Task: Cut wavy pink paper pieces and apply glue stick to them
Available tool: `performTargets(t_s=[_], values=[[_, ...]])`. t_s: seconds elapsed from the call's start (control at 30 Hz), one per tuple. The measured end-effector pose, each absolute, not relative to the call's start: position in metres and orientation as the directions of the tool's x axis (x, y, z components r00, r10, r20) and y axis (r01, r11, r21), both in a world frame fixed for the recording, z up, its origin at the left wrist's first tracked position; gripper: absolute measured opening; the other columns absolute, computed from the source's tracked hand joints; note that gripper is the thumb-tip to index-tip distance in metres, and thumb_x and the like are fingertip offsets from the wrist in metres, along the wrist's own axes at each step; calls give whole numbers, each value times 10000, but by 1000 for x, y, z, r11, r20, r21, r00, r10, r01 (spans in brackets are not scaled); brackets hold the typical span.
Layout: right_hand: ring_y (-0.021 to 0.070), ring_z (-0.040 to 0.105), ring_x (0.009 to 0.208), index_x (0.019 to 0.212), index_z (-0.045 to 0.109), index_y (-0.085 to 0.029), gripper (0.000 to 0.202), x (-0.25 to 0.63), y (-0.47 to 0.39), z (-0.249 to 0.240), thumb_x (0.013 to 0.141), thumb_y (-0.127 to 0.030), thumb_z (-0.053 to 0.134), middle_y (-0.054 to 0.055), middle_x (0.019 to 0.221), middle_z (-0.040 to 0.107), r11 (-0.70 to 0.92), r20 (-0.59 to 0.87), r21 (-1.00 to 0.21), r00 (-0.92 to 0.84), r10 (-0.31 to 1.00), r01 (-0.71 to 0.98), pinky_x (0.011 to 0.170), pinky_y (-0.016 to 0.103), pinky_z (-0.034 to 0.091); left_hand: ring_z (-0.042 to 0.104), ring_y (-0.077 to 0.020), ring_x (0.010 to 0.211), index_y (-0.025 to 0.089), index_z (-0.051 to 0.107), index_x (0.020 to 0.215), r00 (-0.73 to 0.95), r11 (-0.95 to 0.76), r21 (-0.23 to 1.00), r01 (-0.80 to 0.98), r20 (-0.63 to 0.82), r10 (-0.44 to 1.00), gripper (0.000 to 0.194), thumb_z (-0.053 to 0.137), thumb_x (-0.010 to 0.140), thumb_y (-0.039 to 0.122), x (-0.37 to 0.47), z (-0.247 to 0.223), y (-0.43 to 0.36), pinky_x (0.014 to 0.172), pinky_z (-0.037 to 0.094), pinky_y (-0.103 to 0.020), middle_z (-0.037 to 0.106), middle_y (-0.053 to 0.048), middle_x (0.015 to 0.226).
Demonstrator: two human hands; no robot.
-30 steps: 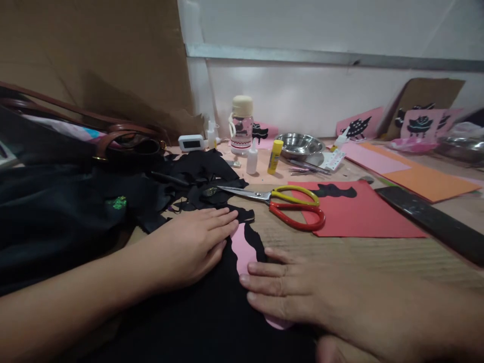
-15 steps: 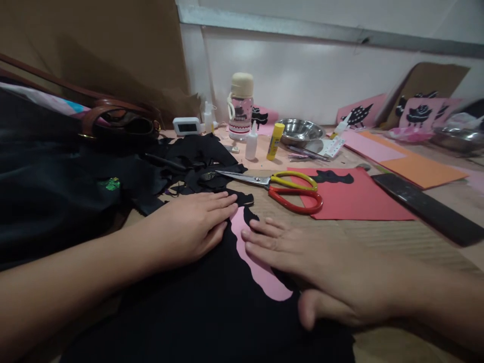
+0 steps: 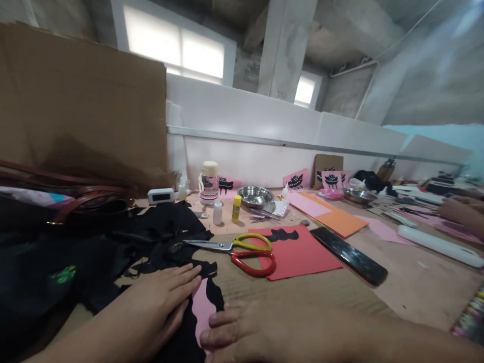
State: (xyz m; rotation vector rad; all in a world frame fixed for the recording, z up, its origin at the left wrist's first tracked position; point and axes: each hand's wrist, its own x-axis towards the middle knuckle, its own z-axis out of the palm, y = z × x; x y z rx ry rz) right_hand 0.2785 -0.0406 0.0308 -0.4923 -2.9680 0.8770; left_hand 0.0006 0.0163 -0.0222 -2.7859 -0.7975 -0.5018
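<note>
A wavy-edged pink paper shape point(image 3: 203, 307) lies on black cloth point(image 3: 179, 335) at the bottom of the view. My left hand point(image 3: 162, 297) rests flat on the cloth, fingertips at the upper left edge of the pink shape. Flat on the shape's right side is my right hand point(image 3: 249, 333), its fingers stretched out; its lower part is cut off by the frame. Beyond the hands, scissors with one yellow and one red handle point(image 3: 251, 254) lie partly over red paper point(image 3: 302, 254), which carries a small black cutout point(image 3: 283, 235).
Black scraps point(image 3: 162, 227) lie at left. Behind stand a bottle point(image 3: 209, 184), a glue stick point(image 3: 236, 209) and a metal bowl point(image 3: 256, 195). A black slab point(image 3: 350, 255) and orange paper point(image 3: 344, 222) lie right. Another person's hand point(image 3: 463, 214) shows at far right.
The view has tilted up and shifted right, so the hands appear lower and windows, a pillar and another person's hand have come into view. Both hands remain on the cloth and pink shape.
</note>
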Motion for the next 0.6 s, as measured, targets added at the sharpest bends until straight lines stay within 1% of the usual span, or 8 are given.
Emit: performTargets(t_s=[0.1,0.2,0.27,0.33,0.4,0.47,0.57,0.6], values=[[268,402,1543,1484,528,75,492,275,-42,31,1098,-218,442,271,1581,512,796,-62,-527,-947,315,299,1300,348,202,779,-251,1108,251,772,1285,788,-830,-66,554,363,498,459,569,877,194,0,-25,17,988,609,-293,743,-41,1312],[271,413,1537,1502,512,55,530,274,-43,28,1042,-207,537,265,1584,513,807,-33,-512,-946,322,293,1292,355,227,778,-251,1112,258,774,1278,771,-829,-21,558,383,509,449,571,884,191,-1,-27,17,999,608,-300,746,-42,1315],[270,424,1530,1482,540,46,534,276,-42,24,1016,-214,555,257,1570,534,808,-23,-518,-950,312,279,1287,356,239,776,-250,1118,262,771,1283,768,-838,1,545,399,500,451,570,886,186,-1,-27,17,1003,609,-307,744,-43,1321],[263,439,1522,1444,585,46,514,280,-43,18,1023,-242,524,257,1534,574,793,-1,-552,-951,310,260,1281,351,249,774,-252,1124,258,762,1298,778,-848,2,530,396,488,467,561,885,171,-1,-25,17,1020,604,-324,738,-46,1331],[271,462,1507,1402,625,62,531,285,-43,13,1051,-309,477,275,1490,608,761,47,-609,-948,315,223,1269,351,277,770,-260,1134,243,757,1306,788,-850,-19,526,386,480,484,550,878,151,0,-23,17,1032,600,-351,733,-56,1336],[295,499,1479,1346,657,95,599,288,-43,8,1075,-393,441,308,1428,645,720,97,-671,-942,322,177,1248,366,325,766,-276,1139,210,756,1307,800,-848,-59,527,373,471,485,536,880,144,2,-21,16,1025,607,-375,732,-81,1331],[319,627,1362,1253,706,122,775,289,-45,8,1092,-561,377,340,1283,721,633,162,-768,-928,336,95,1220,389,373,766,-296,1137,159,752,1311,810,-843,-92,530,349,471,477,498,907,150,4,-19,13,1005,622,-403,740,-119,1315],[316,651,1335,1264,705,112,805,288,-46,10,1083,-603,382,337,1282,723,617,186,-782,-914,361,84,1215,391,379,764,-298,1141,150,749,1313,809,-842,-85,533,341,478,475,487,918,154,4,-18,13,1008,622,-409,742,-128,1314]])
